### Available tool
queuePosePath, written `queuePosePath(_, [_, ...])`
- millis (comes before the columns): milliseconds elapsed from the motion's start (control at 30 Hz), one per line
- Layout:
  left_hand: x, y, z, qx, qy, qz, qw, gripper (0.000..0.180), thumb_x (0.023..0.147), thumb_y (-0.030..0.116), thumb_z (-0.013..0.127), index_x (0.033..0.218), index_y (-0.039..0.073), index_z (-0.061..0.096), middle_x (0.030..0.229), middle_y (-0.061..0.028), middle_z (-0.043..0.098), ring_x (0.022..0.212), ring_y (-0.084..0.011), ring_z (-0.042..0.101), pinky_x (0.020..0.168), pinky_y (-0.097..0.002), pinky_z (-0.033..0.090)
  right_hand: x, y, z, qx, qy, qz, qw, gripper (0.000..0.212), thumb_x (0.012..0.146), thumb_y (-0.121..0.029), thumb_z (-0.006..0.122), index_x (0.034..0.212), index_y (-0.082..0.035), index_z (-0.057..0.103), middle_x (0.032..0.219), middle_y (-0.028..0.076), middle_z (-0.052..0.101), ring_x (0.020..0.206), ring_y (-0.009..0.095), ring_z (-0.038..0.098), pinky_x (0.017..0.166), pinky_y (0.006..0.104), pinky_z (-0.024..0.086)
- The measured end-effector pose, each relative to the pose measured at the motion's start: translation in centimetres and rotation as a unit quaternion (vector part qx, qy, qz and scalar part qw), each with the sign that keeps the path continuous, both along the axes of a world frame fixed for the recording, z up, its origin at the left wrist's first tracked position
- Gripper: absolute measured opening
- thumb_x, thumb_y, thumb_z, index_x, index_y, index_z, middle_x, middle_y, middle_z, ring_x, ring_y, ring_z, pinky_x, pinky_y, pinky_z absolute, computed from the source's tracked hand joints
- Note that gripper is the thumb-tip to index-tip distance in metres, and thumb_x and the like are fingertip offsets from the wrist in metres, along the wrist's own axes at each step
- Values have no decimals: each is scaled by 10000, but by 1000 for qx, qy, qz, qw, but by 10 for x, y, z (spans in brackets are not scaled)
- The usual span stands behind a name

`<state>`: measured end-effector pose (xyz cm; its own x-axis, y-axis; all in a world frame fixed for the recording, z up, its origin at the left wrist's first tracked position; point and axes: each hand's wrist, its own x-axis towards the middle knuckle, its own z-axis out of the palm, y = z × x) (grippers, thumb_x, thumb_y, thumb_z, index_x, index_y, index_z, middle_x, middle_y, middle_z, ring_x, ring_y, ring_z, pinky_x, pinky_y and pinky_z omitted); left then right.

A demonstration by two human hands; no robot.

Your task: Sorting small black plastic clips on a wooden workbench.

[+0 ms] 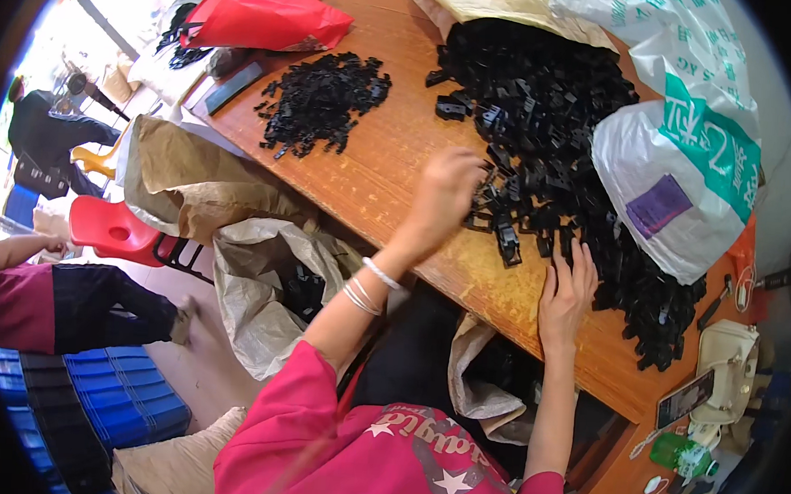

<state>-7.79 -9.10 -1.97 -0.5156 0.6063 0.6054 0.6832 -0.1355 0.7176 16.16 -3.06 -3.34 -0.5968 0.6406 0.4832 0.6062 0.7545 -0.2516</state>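
A large heap of black plastic parts (546, 103) spreads over the wooden table (392, 148). My left hand (449, 189), with two white bangles at the wrist, hovers at the heap's left edge. Its fingers are curled together, and whatever lies between them is hidden. At the heap's near edge rests my right hand (568, 292), fingers stretched out and touching the black pieces. One separate black part (507, 242) lies between the two hands. Farther left on the table sits a smaller pile of small black pieces (324, 102).
A white and green sack (695, 155) leans over the heap's right side. A red bag (265, 12) lies at the far left. Open sacks (263, 303) stand below the table edge. A phone (684, 399) and green bottle (682, 454) lie right. Another person (70, 306) is at left.
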Motion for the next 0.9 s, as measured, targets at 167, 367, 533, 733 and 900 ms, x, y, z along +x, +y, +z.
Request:
queuePosePath(167, [-30, -4, -3, -64, -32, 25, 997, 180, 875, 112, 608, 977, -30, 653, 927, -181, 650, 878, -332, 611, 781, -391, 487, -4, -3, 4, 21, 50, 2, 999, 329, 841, -49, 626, 1165, 0, 601, 1269, 156, 531, 1230, 335, 461, 1022, 474, 343])
queuePosePath(367, [-10, 24, 3, -193, 113, -29, 974, 186, 851, 160, 632, 930, -2, 679, 896, -166, 628, 833, -337, 618, 740, -399, 498, -5, -2, 6, 24, 77, 70, 994, 120, 775, 5, 628, 891, 28, 648, 1128, 147, 614, 1157, 325, 528, 991, 472, 363])
queuePosePath(533, [-17, 25, 4, -256, 121, -1, 959, 213, 822, 175, 600, 796, -18, 684, 888, -170, 628, 851, -350, 616, 758, -425, 497, -2, -3, 9, 24, 171, 13, 985, 207, 770, 56, 570, 963, 10, 632, 1108, 144, 606, 1120, 312, 542, 954, 441, 385])
queuePosePath(733, [-10, 1, 8, -86, 9, 36, 996, 128, 843, 62, 580, 859, -62, 605, 874, -166, 597, 720, -266, 611, 646, -353, 507, -2, 9, -4, 20, 108, -101, 989, 277, 848, -96, 645, 1105, 6, 624, 1156, 120, 592, 1104, 301, 513, 940, 421, 353])
queuePosePath(900, [53, -47, 23, -126, -233, -111, 958, 48, 882, 20, 585, 897, -24, 574, 768, -55, 578, 643, -112, 617, 557, -231, 484, -8, 12, -7, 18, 81, -62, 995, 212, 841, -144, 671, 995, 1, 668, 1209, 123, 565, 1160, 292, 478, 966, 454, 318])
